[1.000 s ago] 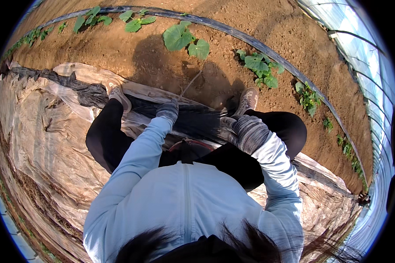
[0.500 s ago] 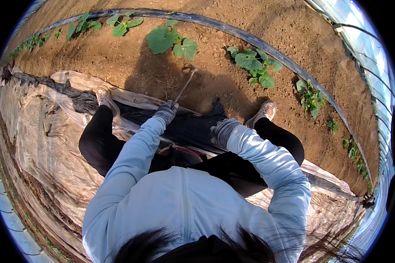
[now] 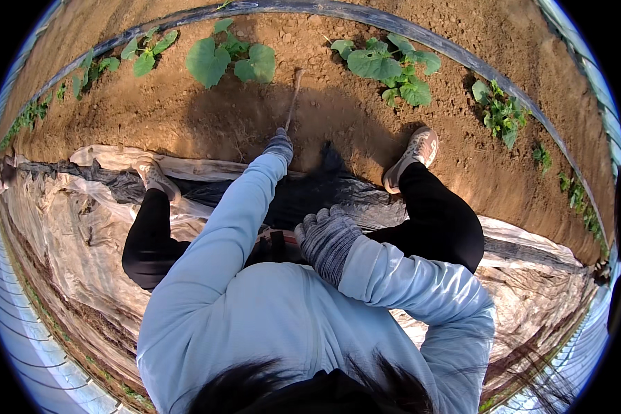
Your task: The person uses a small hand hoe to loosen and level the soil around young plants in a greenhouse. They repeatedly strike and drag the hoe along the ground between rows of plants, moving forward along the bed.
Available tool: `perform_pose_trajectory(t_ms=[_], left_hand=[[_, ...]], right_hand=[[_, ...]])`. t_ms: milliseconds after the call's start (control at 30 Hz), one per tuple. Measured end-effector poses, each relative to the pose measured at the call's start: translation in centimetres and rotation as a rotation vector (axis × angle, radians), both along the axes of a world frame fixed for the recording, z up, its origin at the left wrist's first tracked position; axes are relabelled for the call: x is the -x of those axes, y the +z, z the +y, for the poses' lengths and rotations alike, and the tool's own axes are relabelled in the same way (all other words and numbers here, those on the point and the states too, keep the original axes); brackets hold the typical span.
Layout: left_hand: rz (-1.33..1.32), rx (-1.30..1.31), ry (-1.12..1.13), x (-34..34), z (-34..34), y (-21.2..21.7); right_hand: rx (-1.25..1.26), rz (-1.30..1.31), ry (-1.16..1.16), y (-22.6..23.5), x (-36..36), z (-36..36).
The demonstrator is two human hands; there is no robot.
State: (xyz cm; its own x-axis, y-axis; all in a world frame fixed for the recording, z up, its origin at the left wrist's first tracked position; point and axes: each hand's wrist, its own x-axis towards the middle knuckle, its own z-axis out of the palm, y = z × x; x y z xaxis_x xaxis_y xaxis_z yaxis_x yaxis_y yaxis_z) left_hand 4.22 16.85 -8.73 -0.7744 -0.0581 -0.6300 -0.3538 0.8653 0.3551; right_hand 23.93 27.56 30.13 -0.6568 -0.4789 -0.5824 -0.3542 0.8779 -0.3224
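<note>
My left hand (image 3: 279, 146), in a grey knit glove, is closed around the near end of a thin, pale stick (image 3: 293, 100). The far tip of the stick reaches onto bare brown soil (image 3: 338, 114) between two leafy plants. Close to my waist is my gloved right hand (image 3: 329, 241), its fingers curled; whatever they may hold is hidden. Just left of it shows part of a reddish-edged object (image 3: 290, 237), mostly covered by my arms and body. Black plastic film (image 3: 297, 200) lies bunched on the ground between my legs.
A broad-leaved plant (image 3: 210, 62) grows at far left of the stick, another (image 3: 386, 65) at far right. Behind them curves a dark hose (image 3: 366, 19). Pale, wrinkled film (image 3: 69, 234) covers the near ground. My shoes (image 3: 414, 155) stand along the soil's edge.
My left hand has reached farther forward with the stick onto the soil. My right hand has drawn back from the black film toward my waist. The view has shifted slightly.
</note>
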Motion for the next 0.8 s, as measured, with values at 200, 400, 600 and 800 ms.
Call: perform_pose_trajectory(t_ms=[200, 400, 600, 800], left_hand=[[-0.009, -0.333, 0.289, -4.0, -7.9, -4.8], [0.013, -0.045, -0.348, -12.5, -3.8, 5.3], [0.185, 0.137, -0.515, -16.2, -10.6, 9.2], [0.251, 0.085, -0.471, -11.4, -8.0, 9.1]], right_hand=[[0.024, 0.061, 0.025, 0.9, 0.2, -0.6], [-0.09, -0.024, -0.005, -0.8, -0.5, 1.0], [-0.03, 0.0, 0.035, 0.3, -0.7, 0.0], [-0.003, 0.001, 0.015, 0.2, -1.1, 0.0]])
